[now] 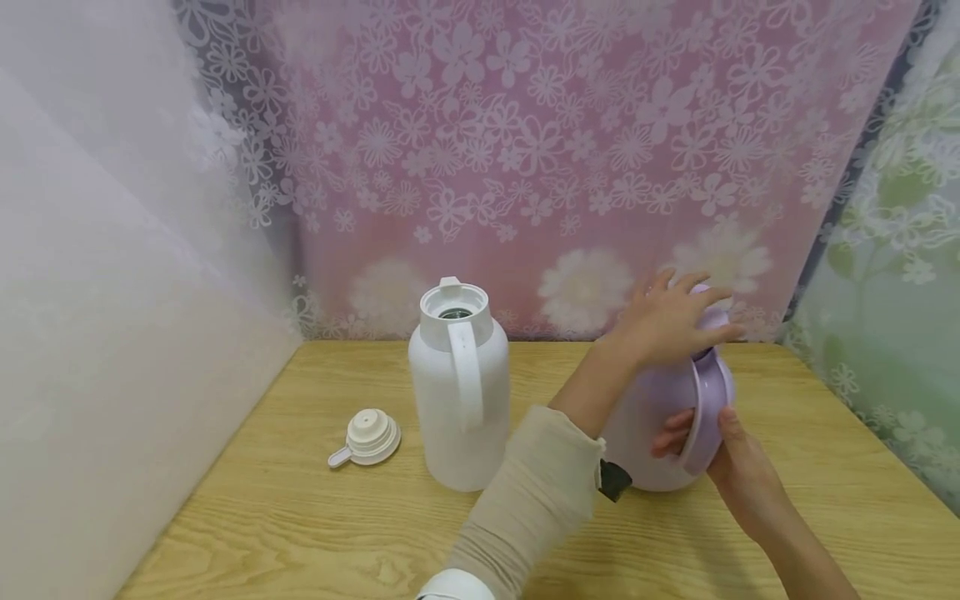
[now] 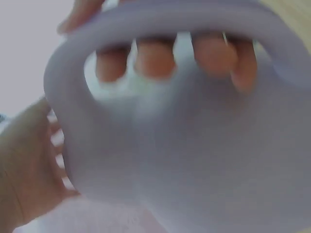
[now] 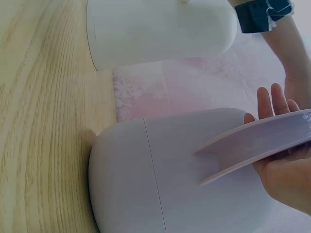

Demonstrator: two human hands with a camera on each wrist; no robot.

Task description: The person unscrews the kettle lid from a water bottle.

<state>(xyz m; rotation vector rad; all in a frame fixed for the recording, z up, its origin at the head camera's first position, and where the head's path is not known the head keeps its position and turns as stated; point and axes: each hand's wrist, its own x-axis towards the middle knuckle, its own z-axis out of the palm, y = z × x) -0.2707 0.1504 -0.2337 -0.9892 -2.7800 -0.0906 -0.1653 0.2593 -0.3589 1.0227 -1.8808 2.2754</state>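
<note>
A pale purple thermos jug point(image 1: 660, 417) stands at the right of the table. My right hand point(image 1: 753, 479) grips its handle point(image 1: 708, 417), fingers curled through the loop, as the left wrist view also shows. Over the jug's top my left hand point(image 1: 667, 321) lies with spread, fairly straight fingers, touching the purple top piece point(image 1: 716, 315); the hand hides most of it. To the left a white thermos jug point(image 1: 461, 400) stands upright with its mouth uncovered. A white stopper point(image 1: 369, 437) with a small tab lies beside it on the table.
The wooden table point(image 1: 300, 533) meets a pink flowered curtain point(image 1: 465, 167) at the back. A pale wall point(image 1: 135, 292) borders the left side, and a green flowered sheet point(image 1: 892, 250) the right. A dark strap point(image 3: 262, 15) is on my left wrist.
</note>
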